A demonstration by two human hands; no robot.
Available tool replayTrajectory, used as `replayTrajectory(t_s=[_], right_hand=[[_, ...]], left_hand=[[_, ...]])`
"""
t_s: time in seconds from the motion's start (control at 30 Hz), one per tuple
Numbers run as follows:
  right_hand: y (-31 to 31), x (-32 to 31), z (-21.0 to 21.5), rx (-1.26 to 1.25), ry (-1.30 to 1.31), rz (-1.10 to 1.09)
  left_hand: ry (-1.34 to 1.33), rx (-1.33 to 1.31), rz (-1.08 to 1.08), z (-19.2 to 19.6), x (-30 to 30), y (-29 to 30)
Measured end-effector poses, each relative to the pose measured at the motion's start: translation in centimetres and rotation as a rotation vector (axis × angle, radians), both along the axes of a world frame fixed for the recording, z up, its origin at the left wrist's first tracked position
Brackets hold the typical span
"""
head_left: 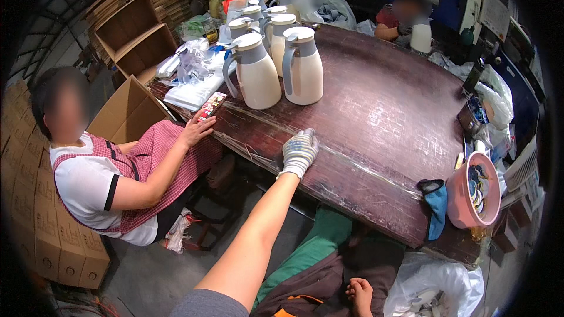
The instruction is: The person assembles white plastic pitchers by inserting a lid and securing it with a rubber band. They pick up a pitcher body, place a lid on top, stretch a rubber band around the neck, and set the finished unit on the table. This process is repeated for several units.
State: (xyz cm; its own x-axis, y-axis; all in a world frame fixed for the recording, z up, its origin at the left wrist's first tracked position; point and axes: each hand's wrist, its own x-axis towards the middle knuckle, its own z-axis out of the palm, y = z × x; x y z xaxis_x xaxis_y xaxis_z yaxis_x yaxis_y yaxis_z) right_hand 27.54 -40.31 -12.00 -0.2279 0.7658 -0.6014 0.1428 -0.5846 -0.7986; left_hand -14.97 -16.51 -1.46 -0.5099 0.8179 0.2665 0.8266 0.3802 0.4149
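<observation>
My left hand (pixel 301 151), in a white knitted glove with coloured stripes, rests on the near edge of the dark wooden table (pixel 376 117). Its fingers are curled together and I see nothing in them. Bare, my right hand (pixel 359 294) lies low over my lap, fingers loosely bent inward with no object showing. Beyond the left hand stand several cream thermos jugs with grey collars and handles; the closest are one jug (pixel 304 76) and another jug (pixel 259 85) beside it.
At left, a seated person in a checked apron touches a printed box (pixel 211 107) by plastic bags (pixel 194 85). Another person sits across with a jug (pixel 420 38). A pink basket (pixel 458 199) and a blue cloth (pixel 436 211) lie right. Cardboard boxes (pixel 59 229) are stacked left.
</observation>
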Motion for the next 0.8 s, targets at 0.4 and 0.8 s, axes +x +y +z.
replayTrajectory(t_s=[0.4, 0.8], right_hand=[[1.1, -2.0, 4.7, -0.251, 0.044, -0.170], [21.8, -1.7, 16.7, 0.924, -0.247, 0.001]], left_hand=[[-0.017, 0.102, -0.039, 0.0, 0.3, -0.1], [0.009, 0.188, -0.096, -0.9, -0.7, -0.6]])
